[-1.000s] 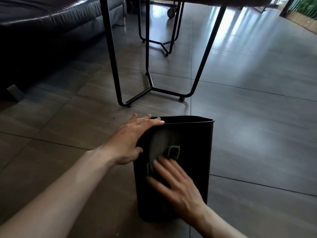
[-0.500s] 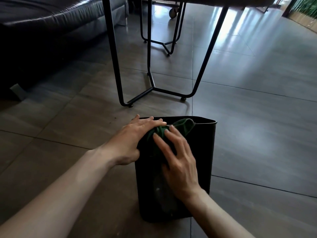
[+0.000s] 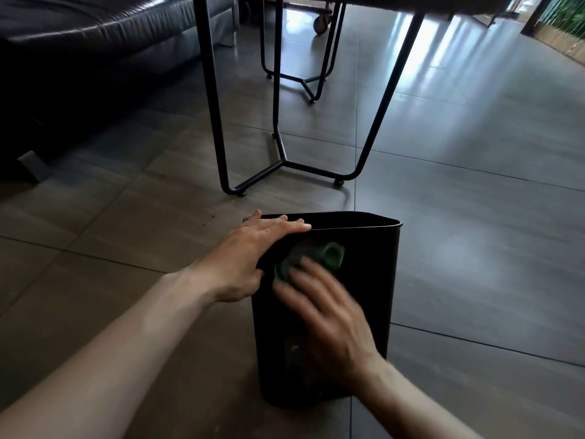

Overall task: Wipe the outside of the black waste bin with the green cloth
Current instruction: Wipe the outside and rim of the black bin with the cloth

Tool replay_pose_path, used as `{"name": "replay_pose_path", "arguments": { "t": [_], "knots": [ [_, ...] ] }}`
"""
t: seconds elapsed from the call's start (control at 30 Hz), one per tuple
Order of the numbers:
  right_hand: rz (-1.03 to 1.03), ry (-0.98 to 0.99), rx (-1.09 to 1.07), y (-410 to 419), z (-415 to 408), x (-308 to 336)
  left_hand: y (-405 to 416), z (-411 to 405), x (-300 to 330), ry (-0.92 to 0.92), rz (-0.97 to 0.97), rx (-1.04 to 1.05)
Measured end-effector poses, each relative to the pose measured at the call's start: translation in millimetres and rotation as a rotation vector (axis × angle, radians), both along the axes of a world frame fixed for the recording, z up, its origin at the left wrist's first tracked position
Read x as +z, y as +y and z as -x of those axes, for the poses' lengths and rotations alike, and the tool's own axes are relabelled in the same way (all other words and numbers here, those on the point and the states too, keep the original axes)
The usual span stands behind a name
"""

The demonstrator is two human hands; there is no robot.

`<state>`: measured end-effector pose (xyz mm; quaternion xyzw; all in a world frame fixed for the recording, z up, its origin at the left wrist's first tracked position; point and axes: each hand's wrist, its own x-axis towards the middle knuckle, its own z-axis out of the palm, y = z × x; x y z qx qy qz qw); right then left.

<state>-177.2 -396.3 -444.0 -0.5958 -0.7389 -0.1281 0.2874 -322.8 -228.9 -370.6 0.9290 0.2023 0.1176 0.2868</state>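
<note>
- Head view shows a wide grey tiled floor (image 3: 474, 248) with a black metal table frame (image 3: 285, 163) standing on it and a dark leather sofa (image 3: 95, 42) far to the left.
- The tall black plastic waste bin (image 3: 364, 296) stands upright on the floor, close in front of the person and near the table frame.
- The left hand (image 3: 250, 264) lies flat over the bin's top left corner, fingers spread apart, holding it steady and gripping nothing.
- The right hand (image 3: 329, 315) is blurry and presses flat on the bin's near side, fingers open.
- The small crumpled green cloth (image 3: 316, 258) sits squashed between those fingers and the bin wall, high up.
- I think the cloth could slip out, because a flat hand only pushes it. A hard push could also tip the light bin over.
</note>
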Motion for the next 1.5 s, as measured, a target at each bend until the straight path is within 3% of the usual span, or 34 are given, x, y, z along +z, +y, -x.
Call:
{"name": "replay_pose_path", "arguments": {
  "t": [0.07, 0.13, 0.47, 0.53, 0.67, 0.73, 0.83, 1.07, 1.13, 1.3, 1.5],
  "knots": [
    [-0.063, 0.144, -0.083, 28.2, -0.3, 19.5, -0.4, 0.7, -0.1, -0.008, 0.012, 0.032],
    [-0.093, 0.149, -0.09, 34.2, 3.9, 16.0, 0.1, 1.1, 0.5, -0.004, 0.014, 0.026],
    [0.126, -0.446, 0.197, -69.1, 5.3, -71.1, -2.7, -0.4, 3.2, 0.034, 0.031, 0.018],
    [0.113, -0.369, 0.178, -59.5, 3.9, -56.0, -3.0, 0.5, 3.3, 0.027, 0.041, 0.006],
    [-0.061, 0.082, -0.099, 4.8, -4.0, -1.8, -4.9, -1.9, 6.2, 0.016, 0.055, -0.029],
    [-0.108, 0.15, -0.174, 28.8, -3.0, 13.8, -3.8, -2.5, 5.7, 0.027, 0.047, -0.007],
    [-0.078, 0.093, -0.127, 19.9, 3.2, -4.9, -2.3, -4.4, 5.8, 0.018, 0.055, -0.004],
    [0.137, -0.393, 0.158, -67.3, 8.6, -74.5, -4.3, -6.4, 4.0, 0.061, 0.054, 0.01],
    [0.13, -0.359, 0.162, -60.8, 6.8, -61.5, -4.1, -5.8, 3.3, 0.051, 0.045, 0.001],
    [-0.04, 0.056, -0.101, 5.6, -6.3, -2.1, -3.2, -5.3, 2.1, 0.032, -0.009, -0.034],
    [-0.025, 0.025, -0.131, -0.6, -11.6, -21.1, -1.2, -6.2, -1.4, 0.041, -0.124, -0.048]
  ]
}}
